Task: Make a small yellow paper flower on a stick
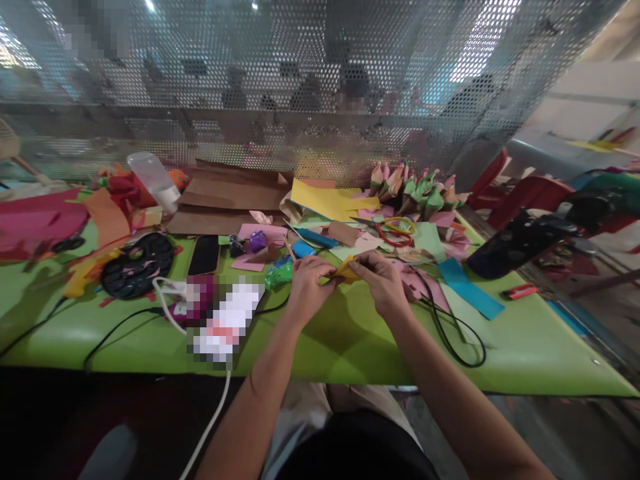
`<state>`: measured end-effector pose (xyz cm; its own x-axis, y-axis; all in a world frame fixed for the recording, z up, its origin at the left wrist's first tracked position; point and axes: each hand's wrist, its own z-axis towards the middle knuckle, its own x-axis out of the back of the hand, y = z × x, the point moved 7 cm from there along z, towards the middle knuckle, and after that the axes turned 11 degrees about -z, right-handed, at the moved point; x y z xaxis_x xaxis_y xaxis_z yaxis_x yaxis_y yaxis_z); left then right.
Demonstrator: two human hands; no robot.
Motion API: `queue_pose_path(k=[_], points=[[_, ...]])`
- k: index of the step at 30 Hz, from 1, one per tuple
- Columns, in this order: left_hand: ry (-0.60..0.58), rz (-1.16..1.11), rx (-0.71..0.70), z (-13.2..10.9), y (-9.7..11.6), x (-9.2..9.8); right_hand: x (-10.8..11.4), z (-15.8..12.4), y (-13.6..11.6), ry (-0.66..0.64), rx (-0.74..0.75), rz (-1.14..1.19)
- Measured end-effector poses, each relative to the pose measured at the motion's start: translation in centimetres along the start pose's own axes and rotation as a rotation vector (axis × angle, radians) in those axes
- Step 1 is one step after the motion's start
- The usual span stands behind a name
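Observation:
Between my two hands, just above the green table, is a small piece of yellow paper. My left hand pinches its left side, and my right hand grips its right side with bent fingers. The paper looks folded or curled; its exact shape is partly hidden by the fingers. Left of my left hand lies a crinkled green wrapper beside a blue piece. Beyond my hands, scissors with red and yellow handles rest on paper scraps.
Brown paper sheets, a yellow sheet and folded paper cones line the back. At left are a black palette, a yellow glue gun and phones. A black cable, blue strip and red cutter lie right.

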<state>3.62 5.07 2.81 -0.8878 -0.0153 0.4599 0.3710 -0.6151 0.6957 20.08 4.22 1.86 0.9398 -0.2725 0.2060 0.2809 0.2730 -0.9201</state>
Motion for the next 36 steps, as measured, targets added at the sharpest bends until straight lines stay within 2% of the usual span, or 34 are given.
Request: queue_pose_path(k=[7, 17, 29, 33, 36], points=[[-0.008, -0.036, 0.033, 0.0, -0.2, 0.0, -0.3, -0.1, 0.2, -0.013, -0.052, 0.045], [-0.018, -0.004, 0.025, 0.0, 0.0, -0.1, -0.1, 0.0, -0.2, -0.011, -0.016, -0.023], [0.111, -0.172, 0.052, 0.2, -1.0, 1.1, 0.0, -0.2, -0.4, -0.037, -0.071, 0.054], [0.099, -0.198, 0.090, 0.3, -1.3, 1.2, -0.8, -0.2, 0.1, -0.119, -0.068, 0.015], [0.083, -0.199, 0.104, 0.3, -1.3, 1.0, -0.9, -0.1, -0.1, -0.093, -0.008, -0.058]])
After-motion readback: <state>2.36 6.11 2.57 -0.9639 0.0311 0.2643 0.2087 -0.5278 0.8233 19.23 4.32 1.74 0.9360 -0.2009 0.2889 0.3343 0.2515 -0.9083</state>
